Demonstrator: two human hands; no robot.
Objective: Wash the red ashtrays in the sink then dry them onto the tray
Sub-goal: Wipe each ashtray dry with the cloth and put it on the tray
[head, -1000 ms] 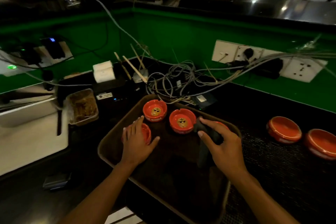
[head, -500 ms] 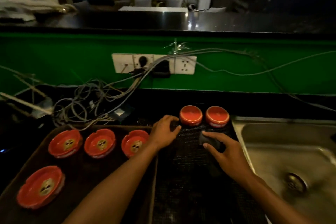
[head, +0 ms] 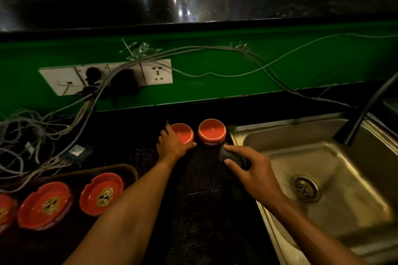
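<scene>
Two red ashtrays lie upside down on a black mesh mat (head: pixel 200 178) left of the steel sink (head: pixel 336 178). My left hand (head: pixel 172 143) grips the left upside-down ashtray (head: pixel 184 132), thumb along its near edge. The right upside-down ashtray (head: pixel 212 131) stands free beside it. My right hand (head: pixel 247 168) holds a dark cloth (head: pixel 232 157) just in front of that ashtray. On the dark tray (head: pixel 120 170) at lower left lie upright ashtrays, one near the tray's right end (head: pixel 101 193), another left of it (head: pixel 44 204), and a third cut off by the frame edge (head: pixel 5 211).
A black faucet (head: pixel 364 112) leans over the sink from the right. A tangle of grey cables (head: pixel 43 135) lies on the counter left of the mat, running up to a white socket strip (head: pixel 107 75) on the green wall.
The view swung right from the tray to the mat and sink. My left hand left the tray and now grips the left upside-down ashtray. My right hand carried the cloth over near the other ashtray.
</scene>
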